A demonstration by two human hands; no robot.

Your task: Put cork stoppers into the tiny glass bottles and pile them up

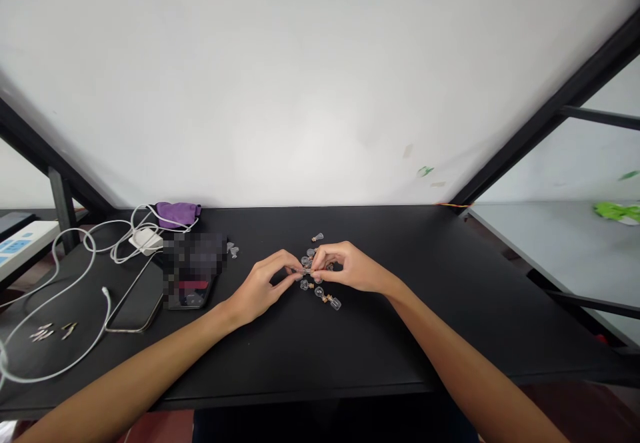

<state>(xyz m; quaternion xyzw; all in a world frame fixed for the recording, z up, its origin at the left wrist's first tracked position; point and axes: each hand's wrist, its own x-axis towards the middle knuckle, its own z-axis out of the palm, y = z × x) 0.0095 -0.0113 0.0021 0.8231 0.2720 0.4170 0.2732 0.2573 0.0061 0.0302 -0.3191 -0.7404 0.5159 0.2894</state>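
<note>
Both my hands meet over the middle of the black table (380, 350). My left hand (264, 286) pinches one end of a small clear glass bottle (307, 272). The fingertips of my right hand (346, 267) are closed on its other end, where a cork seems to be. Around and partly under my fingers lie several tiny glass bottles with corks. One bottle (318, 237) lies behind my hands, and another (335, 303) lies in front of them, nearer the table's front edge.
Left of my hands are small clear pieces (233, 250), a dark phone (193, 296), another phone (135, 300), a white charger (146, 239) with looping cable, and a purple cloth (177, 214). Small metallic pieces (43, 332) lie far left. A white wall (300, 96) stands behind.
</note>
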